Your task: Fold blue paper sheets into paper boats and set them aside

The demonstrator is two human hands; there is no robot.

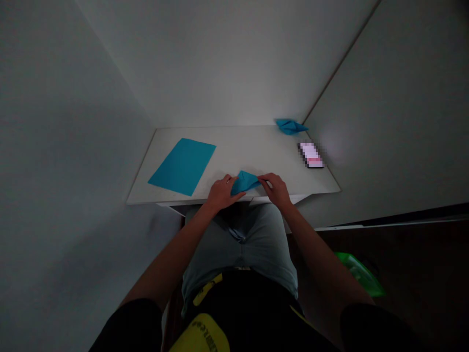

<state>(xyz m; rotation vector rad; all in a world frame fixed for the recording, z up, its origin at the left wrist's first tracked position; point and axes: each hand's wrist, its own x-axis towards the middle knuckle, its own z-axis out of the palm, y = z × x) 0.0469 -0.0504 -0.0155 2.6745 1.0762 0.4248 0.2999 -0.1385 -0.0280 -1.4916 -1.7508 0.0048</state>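
A white desk (252, 151) spans the view. A flat sheet of teal paper (182, 166) lies near its left edge, a folded blue paper shape (291, 126) sits at the back right corner, and a blurred smartphone (311, 155) lies face up along the right edge.

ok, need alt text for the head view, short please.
The left hand and right hand hold a folded blue paper piece at the near edge of a white table. A flat blue paper sheet lies to the left; a folded blue paper shape sits at the far right corner, near a blurred phone-like device.
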